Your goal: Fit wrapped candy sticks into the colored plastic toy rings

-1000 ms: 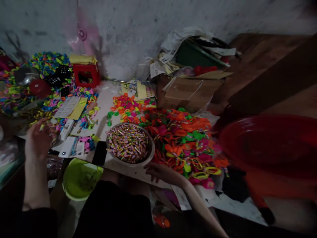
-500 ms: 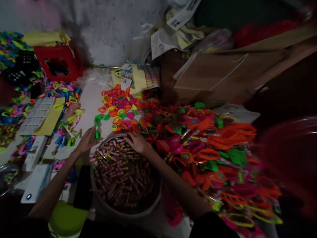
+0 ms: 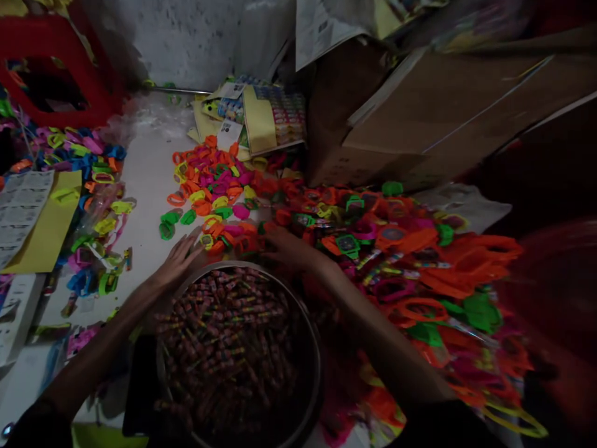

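My left hand (image 3: 180,261) reaches over the far left rim of a round metal bowl (image 3: 317,354). Its fingers are stretched out beside a yellow toy watch (image 3: 206,241), and nothing shows in its grasp. Dim and slightly blurred, my right hand (image 3: 285,246) is spread beyond the bowl's far right rim, at the edge of the orange toy watches (image 3: 249,241). Many small wrapped candy tubes (image 3: 228,330) fill the bowl. Between and beyond the hands lies a small heap of orange, pink, yellow and green toy watches (image 3: 214,177). Green toy watches (image 3: 168,225) lie just past my left fingertips.
A large mound of bright toy watches (image 3: 420,280) spreads to the right, below a cardboard box (image 3: 420,118). Printed yellow cards (image 3: 261,124) lie at the back. Leftward are a red plastic stool (image 3: 56,74), more cards (image 3: 41,211) and a dark flat object (image 3: 142,379).
The view has moved closer and turned slightly right. My left hand has moved off the green toy watches toward the bowl's far rim. My right hand has shifted right, off the rim.
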Available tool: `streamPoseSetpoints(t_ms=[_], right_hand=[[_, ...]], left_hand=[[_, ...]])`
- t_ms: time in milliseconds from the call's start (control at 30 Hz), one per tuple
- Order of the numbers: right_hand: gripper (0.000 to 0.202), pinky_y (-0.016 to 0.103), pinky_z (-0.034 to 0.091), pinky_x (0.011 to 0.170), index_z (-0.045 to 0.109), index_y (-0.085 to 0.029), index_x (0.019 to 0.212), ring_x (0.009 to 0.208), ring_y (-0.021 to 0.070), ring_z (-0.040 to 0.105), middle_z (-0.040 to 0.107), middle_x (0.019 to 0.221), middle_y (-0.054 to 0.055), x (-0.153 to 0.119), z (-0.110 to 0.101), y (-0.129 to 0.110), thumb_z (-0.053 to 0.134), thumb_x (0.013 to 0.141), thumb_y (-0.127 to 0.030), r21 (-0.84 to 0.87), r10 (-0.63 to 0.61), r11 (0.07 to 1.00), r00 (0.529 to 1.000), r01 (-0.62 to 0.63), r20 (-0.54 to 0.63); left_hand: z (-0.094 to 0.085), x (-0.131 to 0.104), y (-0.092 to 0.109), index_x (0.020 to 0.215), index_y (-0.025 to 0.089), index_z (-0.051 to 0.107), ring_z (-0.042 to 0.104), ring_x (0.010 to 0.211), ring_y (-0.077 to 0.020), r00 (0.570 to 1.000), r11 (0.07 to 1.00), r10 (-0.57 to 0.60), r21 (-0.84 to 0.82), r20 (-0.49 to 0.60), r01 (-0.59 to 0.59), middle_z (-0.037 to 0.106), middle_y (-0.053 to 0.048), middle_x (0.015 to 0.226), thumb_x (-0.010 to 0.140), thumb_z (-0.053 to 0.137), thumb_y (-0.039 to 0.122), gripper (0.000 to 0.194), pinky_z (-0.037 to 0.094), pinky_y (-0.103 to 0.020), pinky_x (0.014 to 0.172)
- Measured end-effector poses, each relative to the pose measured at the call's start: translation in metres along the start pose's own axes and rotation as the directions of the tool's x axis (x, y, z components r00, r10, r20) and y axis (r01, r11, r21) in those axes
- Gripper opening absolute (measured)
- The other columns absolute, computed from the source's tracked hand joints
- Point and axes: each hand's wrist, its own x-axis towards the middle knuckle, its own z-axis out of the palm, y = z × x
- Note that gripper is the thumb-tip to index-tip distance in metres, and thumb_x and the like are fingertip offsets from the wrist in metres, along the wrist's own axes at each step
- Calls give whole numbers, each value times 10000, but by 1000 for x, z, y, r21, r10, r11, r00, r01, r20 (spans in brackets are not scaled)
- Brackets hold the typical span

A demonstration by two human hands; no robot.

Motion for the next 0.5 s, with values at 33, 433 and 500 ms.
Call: streamPoseSetpoints(t_ms=[33, 433, 500], right_hand=[[346, 353, 469, 873, 642, -156, 1113, 968, 248, 612, 674, 990, 91, 3, -1, 2, 670, 782, -253, 11, -12, 1000, 997, 11, 75], [552, 502, 246, 1085, 502, -105, 1285, 1242, 344, 459, 487, 1371, 215, 42, 22, -21, 664, 792, -292, -326, 5, 945, 996, 25, 92], [512, 458, 285, 1070, 483, -73, 1302, 1243, 331, 460, 466, 1386, 227, 52, 18, -20, 594, 844, -273, -330, 5, 944, 997, 19, 71]], left_hand=[[2, 8, 2, 1456, 295, 290, 76, 1459, -241, 999, 999, 39, 25, 19, -39, 120, -17, 1583, 928, 349, 149, 552, 136, -474, 1185], [24, 83, 32, 1393, 273, 417, 264, 1411, -291, 974, 937, 224, 270, 31, -224, 346, -118, 1499, 905, 518, 282, 498, 169, -570, 1157], [21, 91, 33, 1387, 221, 434, 285, 1400, -314, 980, 946, 191, 278, -60, -167, 354, -159, 1487, 858, 583, 390, 575, 195, -560, 1149]])
